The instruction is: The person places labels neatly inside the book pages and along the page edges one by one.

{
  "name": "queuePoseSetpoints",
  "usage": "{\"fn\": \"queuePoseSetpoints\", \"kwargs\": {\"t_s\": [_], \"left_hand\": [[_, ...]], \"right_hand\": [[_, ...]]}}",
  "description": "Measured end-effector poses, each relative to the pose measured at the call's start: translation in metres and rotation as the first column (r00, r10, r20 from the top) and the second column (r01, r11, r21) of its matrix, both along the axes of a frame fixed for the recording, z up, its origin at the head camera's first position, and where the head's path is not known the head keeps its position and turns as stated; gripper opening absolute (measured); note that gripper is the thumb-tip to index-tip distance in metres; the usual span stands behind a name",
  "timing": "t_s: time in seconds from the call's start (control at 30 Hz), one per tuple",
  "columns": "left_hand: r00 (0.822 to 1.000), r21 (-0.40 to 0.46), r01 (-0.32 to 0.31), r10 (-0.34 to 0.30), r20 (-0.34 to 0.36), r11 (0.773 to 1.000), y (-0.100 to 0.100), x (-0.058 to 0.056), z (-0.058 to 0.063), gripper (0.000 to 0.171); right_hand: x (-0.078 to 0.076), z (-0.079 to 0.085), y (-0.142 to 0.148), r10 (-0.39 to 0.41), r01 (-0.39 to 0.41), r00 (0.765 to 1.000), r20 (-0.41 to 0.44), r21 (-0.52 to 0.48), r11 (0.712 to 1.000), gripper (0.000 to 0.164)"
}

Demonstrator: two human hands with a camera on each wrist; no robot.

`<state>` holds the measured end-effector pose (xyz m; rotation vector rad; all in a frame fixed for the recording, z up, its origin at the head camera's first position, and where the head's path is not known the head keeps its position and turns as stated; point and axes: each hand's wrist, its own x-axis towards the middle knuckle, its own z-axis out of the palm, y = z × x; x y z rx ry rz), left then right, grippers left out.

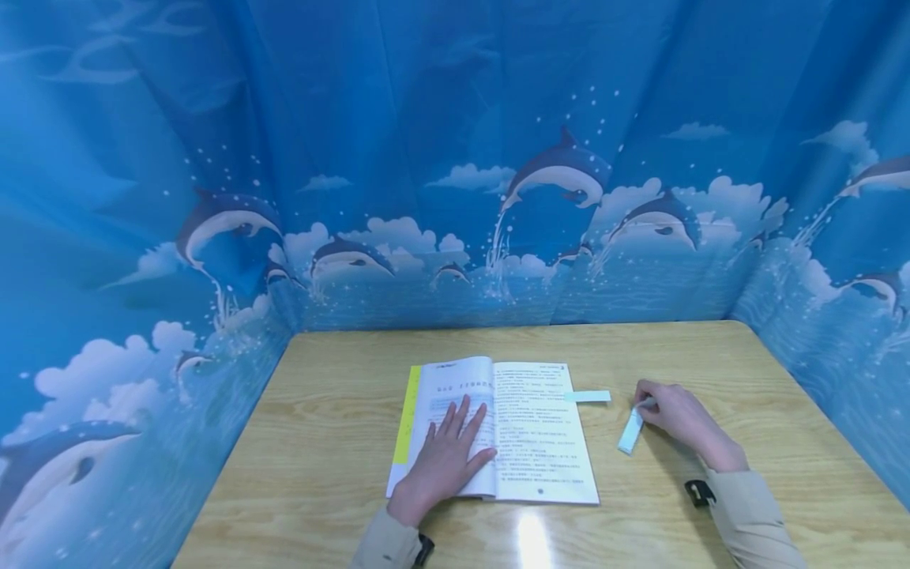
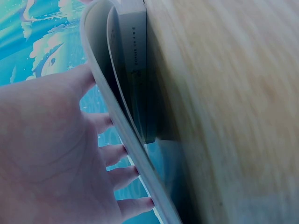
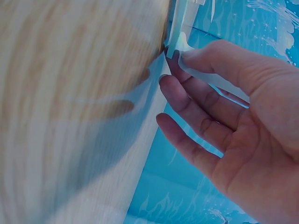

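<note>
An open book (image 1: 543,442) lies on the table with printed text on both pages. My left hand (image 1: 448,458) rests on its left page, palm down and fingers spread; in the left wrist view those fingers (image 2: 119,154) reach over the curved page edges. To the right of the book, my right hand (image 1: 675,415) pinches the far end of a narrow pale-blue sticky note pad (image 1: 629,432). Up close in the right wrist view, thumb and index finger hold a curled pale strip (image 3: 183,42), the other fingers loosely bent. Another pale-blue sticky note (image 1: 590,396) juts from the right page's edge.
A wooden table (image 1: 320,442) carries everything. Blue curtains (image 1: 426,197) printed with dolphins and clouds stand along its back and sides. A yellow-green strip (image 1: 407,415) shows along the book's left edge. Black bands sit at both wrists, by the beige sleeves (image 1: 750,514).
</note>
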<state>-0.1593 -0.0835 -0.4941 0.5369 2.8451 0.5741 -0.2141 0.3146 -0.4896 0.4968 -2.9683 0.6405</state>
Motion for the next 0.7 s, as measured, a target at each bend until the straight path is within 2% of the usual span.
{"fn": "queuePoseSetpoints", "kwargs": {"t_s": [0.27, 0.5, 0.7], "left_hand": [[1.000, -0.001, -0.001, 0.001, -0.008, 1.000, 0.000, 0.000, 0.000, 0.069], [1.000, 0.001, -0.001, 0.001, -0.005, 1.000, 0.001, 0.000, 0.000, 0.070], [1.000, 0.000, -0.004, 0.004, -0.003, 1.000, 0.001, 0.000, 0.000, 0.069]], "right_hand": [[-0.001, 0.000, 0.001, 0.005, -0.005, 1.000, 0.004, -0.017, 1.000, 0.018], [-0.002, -0.001, 0.006, -0.013, 0.014, 0.999, 0.052, -0.028, 1.000, 0.007], [-0.001, 0.001, 0.011, -0.002, 0.005, 0.997, 0.075, -0.048, 0.999, 0.018]]}}
